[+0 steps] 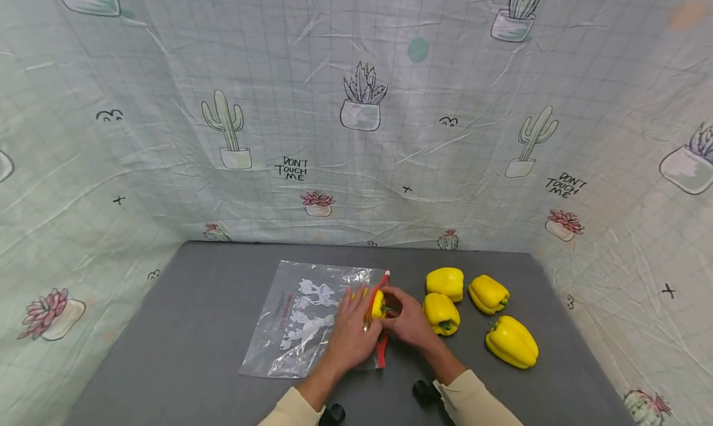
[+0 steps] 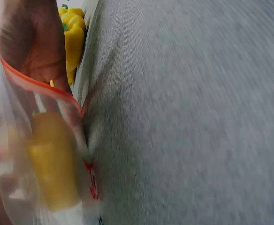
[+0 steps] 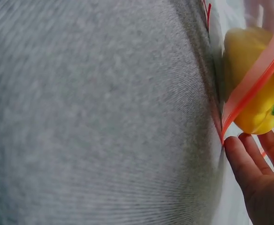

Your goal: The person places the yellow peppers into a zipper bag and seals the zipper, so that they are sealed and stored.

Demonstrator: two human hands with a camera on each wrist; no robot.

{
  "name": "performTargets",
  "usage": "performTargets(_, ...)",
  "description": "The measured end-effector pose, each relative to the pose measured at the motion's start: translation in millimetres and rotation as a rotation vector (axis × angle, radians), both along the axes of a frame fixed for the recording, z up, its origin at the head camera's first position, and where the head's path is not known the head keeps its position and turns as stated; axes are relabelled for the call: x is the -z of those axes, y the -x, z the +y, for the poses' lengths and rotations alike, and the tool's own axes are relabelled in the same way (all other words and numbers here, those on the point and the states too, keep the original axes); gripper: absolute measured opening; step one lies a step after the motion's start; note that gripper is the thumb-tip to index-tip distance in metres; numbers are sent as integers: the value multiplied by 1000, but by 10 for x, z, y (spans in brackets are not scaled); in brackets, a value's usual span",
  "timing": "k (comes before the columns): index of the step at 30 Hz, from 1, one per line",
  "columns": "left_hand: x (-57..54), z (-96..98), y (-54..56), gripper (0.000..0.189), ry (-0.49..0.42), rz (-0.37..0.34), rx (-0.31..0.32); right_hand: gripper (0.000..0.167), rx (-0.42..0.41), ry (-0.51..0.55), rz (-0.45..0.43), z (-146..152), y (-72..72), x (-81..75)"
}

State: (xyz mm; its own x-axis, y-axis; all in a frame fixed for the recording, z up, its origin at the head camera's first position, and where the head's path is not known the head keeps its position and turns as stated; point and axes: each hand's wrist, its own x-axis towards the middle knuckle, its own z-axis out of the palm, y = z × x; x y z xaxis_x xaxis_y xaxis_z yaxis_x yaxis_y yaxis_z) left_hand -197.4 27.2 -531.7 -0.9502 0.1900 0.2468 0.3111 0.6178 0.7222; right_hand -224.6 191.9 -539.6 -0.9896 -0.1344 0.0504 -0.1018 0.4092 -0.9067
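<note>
A clear zip bag with a red zip strip lies flat, its mouth towards the right. One yellow bell pepper sits at that mouth, mostly inside; in the right wrist view its green-stemmed end pokes past the red strip. My left hand lies over the bag's mouth and the pepper, holding the bag from above; part of its grip is hidden. At the opening, my right hand touches the stem end, and its extended fingers reach under the pepper and beside the strip.
Several loose yellow bell peppers lie on the grey table to the right of the bag. A cactus-print cloth hangs behind the table and along both sides. Black wrist devices sit near the sleeves.
</note>
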Motion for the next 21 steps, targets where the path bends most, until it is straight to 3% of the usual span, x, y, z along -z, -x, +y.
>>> performTargets(4, 9, -55, -19, 64, 42, -19, 8, 64, -12, -13, -6, 22, 0, 22)
performTargets(12, 2, -103, -2, 60, 88, -53, 66, 66, -158, 86, -15, 129, 24, 7)
performTargets(17, 18, -140, 3, 59, 103, -59, 104, 66, -161, 84, -6, 121, 29, -16)
performTargets(21, 29, -137, -12, 56, 120, -49, 97, 66, -142, 77, -7, 111, 26, -5)
